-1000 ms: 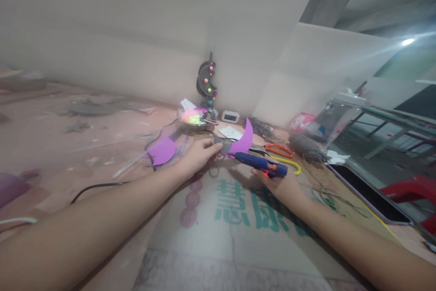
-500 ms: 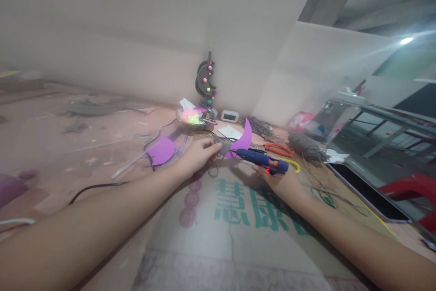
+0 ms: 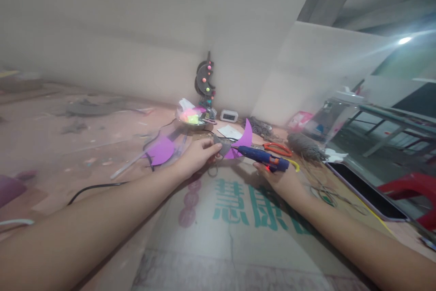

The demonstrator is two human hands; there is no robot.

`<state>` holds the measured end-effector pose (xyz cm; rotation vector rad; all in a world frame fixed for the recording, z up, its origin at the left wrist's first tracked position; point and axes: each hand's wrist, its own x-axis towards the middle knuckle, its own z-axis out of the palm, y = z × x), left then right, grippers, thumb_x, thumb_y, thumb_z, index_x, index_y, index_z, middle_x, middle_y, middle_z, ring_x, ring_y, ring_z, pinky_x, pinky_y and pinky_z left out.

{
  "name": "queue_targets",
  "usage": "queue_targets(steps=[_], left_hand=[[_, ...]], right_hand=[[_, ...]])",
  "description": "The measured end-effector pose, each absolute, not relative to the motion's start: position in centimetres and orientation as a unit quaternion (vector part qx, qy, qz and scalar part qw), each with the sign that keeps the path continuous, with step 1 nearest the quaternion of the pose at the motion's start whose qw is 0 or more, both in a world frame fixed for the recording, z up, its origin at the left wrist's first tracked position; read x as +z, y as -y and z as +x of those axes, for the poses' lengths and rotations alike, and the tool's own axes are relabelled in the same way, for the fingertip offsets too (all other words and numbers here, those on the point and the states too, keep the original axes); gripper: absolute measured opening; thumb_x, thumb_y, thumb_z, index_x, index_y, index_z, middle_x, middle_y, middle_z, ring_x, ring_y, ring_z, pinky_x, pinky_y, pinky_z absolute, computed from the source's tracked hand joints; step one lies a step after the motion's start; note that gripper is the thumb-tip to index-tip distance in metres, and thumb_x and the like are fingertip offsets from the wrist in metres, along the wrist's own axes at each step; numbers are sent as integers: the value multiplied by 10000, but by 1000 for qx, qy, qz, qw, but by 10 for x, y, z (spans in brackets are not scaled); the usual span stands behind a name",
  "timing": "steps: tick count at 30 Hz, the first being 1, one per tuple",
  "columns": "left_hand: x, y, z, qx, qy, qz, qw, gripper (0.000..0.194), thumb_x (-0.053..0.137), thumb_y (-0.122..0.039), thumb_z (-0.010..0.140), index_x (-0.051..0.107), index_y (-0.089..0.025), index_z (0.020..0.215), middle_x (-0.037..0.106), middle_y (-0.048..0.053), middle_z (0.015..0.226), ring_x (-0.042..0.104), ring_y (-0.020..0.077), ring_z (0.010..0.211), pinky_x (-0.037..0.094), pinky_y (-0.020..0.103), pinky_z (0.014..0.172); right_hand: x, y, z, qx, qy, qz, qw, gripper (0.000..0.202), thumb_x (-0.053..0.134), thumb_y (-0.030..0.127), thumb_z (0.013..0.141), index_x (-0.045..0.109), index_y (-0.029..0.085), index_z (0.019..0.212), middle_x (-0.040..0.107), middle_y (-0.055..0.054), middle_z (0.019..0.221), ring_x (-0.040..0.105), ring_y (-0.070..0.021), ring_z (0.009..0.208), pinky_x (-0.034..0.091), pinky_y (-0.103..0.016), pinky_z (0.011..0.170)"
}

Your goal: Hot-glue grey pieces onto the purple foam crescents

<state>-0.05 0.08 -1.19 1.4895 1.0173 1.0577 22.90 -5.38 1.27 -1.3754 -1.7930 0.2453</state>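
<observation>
The blue glue gun point(image 3: 262, 158), glowing red underneath, pointed toward ten o'clock, its tip close to the small gray piece point(image 3: 225, 149). From there, the purple crescent point(image 3: 246, 135) curved up toward two o'clock.

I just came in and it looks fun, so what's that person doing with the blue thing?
The person's right hand holds a blue glue gun with a small red light glowing on it. The left hand pinches a small gray piece, and the gun's tip points right at it; whether they touch is too small to tell. A purple crescent shows just beyond the tip. Both hands are above printed cardboard, and a gray moon decoration with colored balls stands by the wall.
</observation>
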Motion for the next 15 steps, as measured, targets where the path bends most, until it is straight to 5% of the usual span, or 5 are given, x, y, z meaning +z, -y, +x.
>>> queue_targets(steps=[15], left_hand=[[-10,2,0,424,-431,630,487,369,590,-503,796,507,-168,664,513,-31,523,413,65,392,243,196,368]], right_hand=[[11,52,230,90,712,-546,432,197,633,412,736,574,235,671,664,-18,601,637,-219,571,533,-320,541]])
